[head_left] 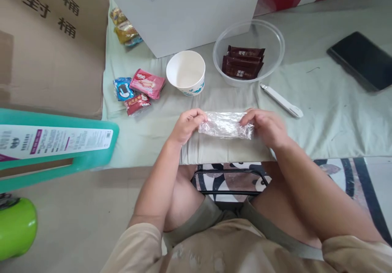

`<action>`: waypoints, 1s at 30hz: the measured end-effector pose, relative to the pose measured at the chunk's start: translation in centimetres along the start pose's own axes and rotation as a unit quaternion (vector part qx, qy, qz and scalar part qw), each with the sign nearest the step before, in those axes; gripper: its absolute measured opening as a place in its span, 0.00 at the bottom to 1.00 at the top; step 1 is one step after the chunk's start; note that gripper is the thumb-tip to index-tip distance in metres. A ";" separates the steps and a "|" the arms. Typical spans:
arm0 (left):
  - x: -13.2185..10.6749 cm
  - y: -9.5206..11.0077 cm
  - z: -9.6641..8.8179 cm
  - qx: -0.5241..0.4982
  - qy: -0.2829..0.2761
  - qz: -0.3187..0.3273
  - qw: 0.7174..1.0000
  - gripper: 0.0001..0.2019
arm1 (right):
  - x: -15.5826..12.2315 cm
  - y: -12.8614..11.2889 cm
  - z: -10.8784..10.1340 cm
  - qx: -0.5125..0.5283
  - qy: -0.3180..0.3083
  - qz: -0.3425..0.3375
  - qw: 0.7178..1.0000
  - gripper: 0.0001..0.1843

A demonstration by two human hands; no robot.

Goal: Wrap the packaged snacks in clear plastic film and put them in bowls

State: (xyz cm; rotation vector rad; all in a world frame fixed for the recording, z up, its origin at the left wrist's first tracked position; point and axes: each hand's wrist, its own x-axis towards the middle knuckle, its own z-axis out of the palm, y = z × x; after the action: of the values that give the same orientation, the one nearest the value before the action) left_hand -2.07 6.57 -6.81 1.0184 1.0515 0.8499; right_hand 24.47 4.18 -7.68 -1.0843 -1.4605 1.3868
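Observation:
My left hand (185, 124) and my right hand (266, 127) each pinch one end of a crinkled clear plastic wrapper (226, 125), holding it just above the front edge of the pale green cloth-covered table (321, 114). Both hands have fingers closed on the wrapper. What the wrapper contains I cannot make out. Behind it stands a white paper cup (185, 73), and to its right a clear plastic bowl (249, 30) holds brown snack packets (243, 62).
A white cutter knife (281, 100) lies right of the bowl. Pink, blue and red snack packs (137, 90) lie at the left, more packets (124, 29) behind. A cardboard box (52, 44), a white box (183, 12), a dark phone (361, 59), a teal stool (58, 142).

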 end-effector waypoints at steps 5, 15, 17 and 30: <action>0.2 -0.3 0.5 0.043 0.009 0.070 0.997 0.14 | 0.3 0.7 -0.1 -0.069 0.113 -0.047 0.990 0.21; -1.1 0.1 1.7 -0.007 -0.099 0.041 0.994 0.35 | -0.9 -1.1 2.0 -0.055 -0.139 0.053 0.987 0.14; -1.3 -0.3 2.4 -0.068 -0.097 0.034 0.992 0.36 | -1.4 -1.2 2.7 -0.033 -0.093 0.058 0.993 0.14; -0.4 -1.7 4.0 0.061 -0.045 0.083 0.994 0.13 | -0.8 0.0 2.4 0.106 -0.042 0.019 0.993 0.20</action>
State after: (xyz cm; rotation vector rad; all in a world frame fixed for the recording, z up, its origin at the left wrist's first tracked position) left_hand 1.82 4.71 -7.63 1.2493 0.9601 0.8727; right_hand 22.40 2.74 -7.75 -0.9337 -1.3222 1.5904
